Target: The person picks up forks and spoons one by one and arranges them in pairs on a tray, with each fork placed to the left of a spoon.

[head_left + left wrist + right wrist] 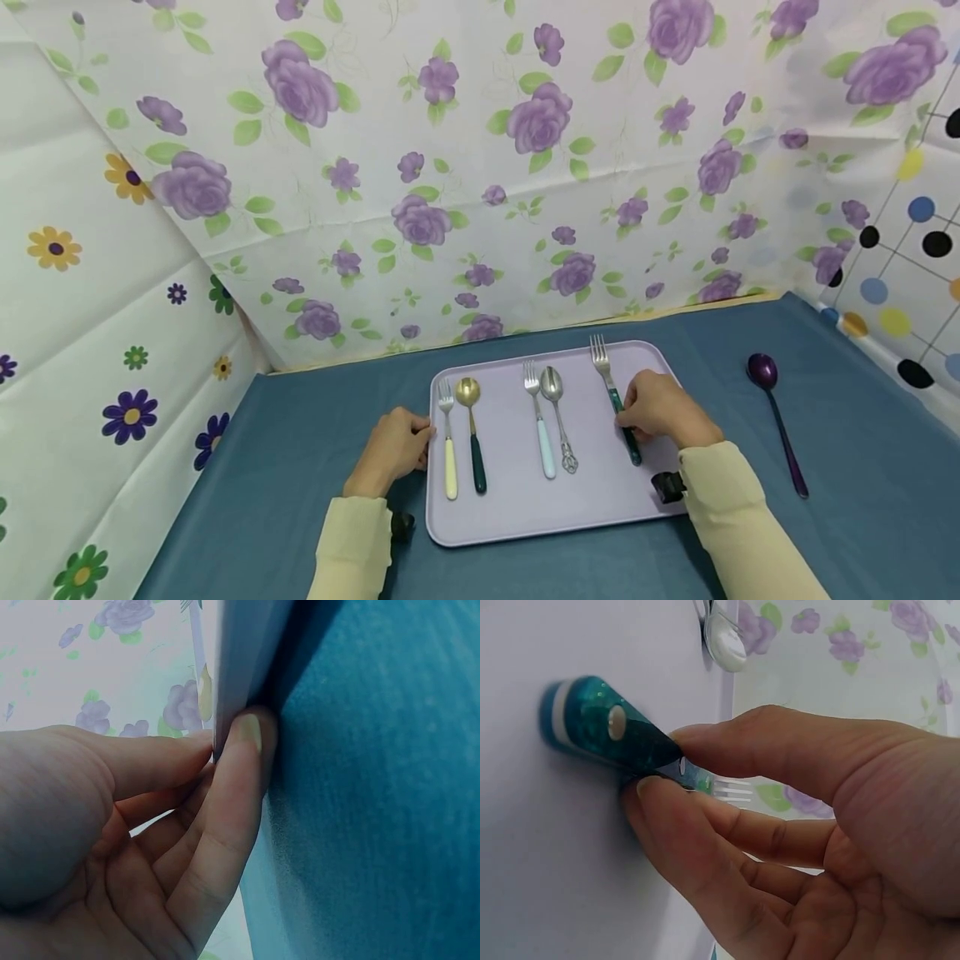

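Note:
A pale lilac tray point(517, 512) lies on the table. My left hand point(396, 446) pinches its left rim point(244, 652), thumb on the upper side and fingers beneath, as the left wrist view shows. On the tray's right part, my right hand point(662, 408) pinches the green handle point(604, 720) of a fork point(602, 360) between thumb and fingers; its tines point to the far rim. To the left on the tray lie a yellow-handled fork point(450, 467), a gold spoon with a dark green handle point(477, 462), a light-blue-handled fork point(544, 446) and a silver spoon with an ornate handle point(561, 425).
A dark purple spoon point(783, 433) lies on the blue tablecloth point(300, 467) to the right of the tray. A flower-printed sheet point(480, 183) stands behind the table. Other patterned sheets flank it at left and right.

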{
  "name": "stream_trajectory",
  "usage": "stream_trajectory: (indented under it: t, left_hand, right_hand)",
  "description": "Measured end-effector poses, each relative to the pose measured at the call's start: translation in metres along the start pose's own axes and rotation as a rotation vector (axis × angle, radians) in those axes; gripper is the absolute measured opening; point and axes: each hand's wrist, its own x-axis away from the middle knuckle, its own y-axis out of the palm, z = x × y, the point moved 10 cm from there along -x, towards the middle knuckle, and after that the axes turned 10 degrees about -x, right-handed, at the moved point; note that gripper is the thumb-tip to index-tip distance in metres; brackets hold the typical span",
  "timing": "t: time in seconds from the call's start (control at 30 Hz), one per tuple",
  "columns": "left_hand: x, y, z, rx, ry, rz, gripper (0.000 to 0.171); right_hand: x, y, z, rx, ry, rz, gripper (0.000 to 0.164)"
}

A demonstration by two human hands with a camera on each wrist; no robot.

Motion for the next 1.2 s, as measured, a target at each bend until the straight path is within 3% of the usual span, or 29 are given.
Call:
stream_trajectory:
  t: [0.4,0.9,1.2]
  left_hand:
    - [0.0019,0.0016,-0.0043,0.005,-0.001,-0.004,0.019]
    - [-0.0070,-0.0024,0.0032,0.012,0.000,0.002,0.021]
    - [-0.0029,0.0013,-0.0002,0.001,-0.005,-0.018,0.020]
  right_hand:
    - [0.0030,0.0041,0.0007,0.018,0.012,0.010,0.016]
    - [-0.0005,-0.0025,-0.0028,0.029,0.031,-0.044,0.014]
    - [0.0040,-0.0020,0.0010,0.035,0.025,-0.062,0.021]
